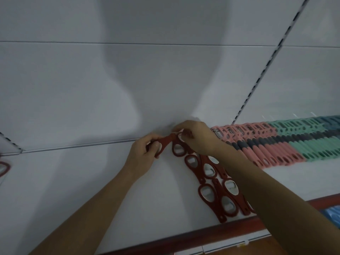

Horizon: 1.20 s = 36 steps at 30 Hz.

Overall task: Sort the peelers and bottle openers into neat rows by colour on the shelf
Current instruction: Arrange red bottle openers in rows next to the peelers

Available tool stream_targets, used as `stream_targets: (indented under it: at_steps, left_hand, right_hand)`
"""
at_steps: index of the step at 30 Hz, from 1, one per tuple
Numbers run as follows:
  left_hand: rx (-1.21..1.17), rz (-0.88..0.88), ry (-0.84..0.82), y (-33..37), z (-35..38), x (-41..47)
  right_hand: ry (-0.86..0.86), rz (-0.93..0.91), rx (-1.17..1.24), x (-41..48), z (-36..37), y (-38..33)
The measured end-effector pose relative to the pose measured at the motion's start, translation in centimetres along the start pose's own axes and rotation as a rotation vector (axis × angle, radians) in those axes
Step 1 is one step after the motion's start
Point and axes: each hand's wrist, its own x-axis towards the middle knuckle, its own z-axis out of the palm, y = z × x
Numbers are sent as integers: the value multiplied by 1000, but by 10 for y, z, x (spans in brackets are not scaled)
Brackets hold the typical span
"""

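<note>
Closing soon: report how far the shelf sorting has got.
Done: pink peelers and green peelers rowed at right. In hand: left hand and right hand hold a red bottle opener at the red row's far end. Left: a stray red piece, far left.

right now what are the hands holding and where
A red bottle opener: left hand grips its ring end, right hand pinches the narrow end.
</note>
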Motion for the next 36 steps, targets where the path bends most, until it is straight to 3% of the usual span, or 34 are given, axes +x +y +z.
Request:
stream_targets:
  at_steps: [5,10,17,20,28,33,36]
  left_hand:
    - [-17,-24,-81,3,2,-3]
    - [14,6,-233,9,3,-9]
    - [393,297,-370,11,6,-23]
    - [539,403,-319,7,9,-29]
    - [621,593,-302,2,12,-30]
    - [631,601,-375,2,9,-41]
    - [619,595,-409,2,9,-44]
  right_hand:
    - [-26,121,339,-31,-3,-18]
    - [106,261,453,-41,10,-22]
    - [69,256,209,-50,3,-27]
    - [116,296,137,-50,9,-27]
    - [163,318,-30,-64,-5,-19]
    - [-56,173,-145,-75,-17,-12]
    - [-91,155,-187,-77,-17,-8]
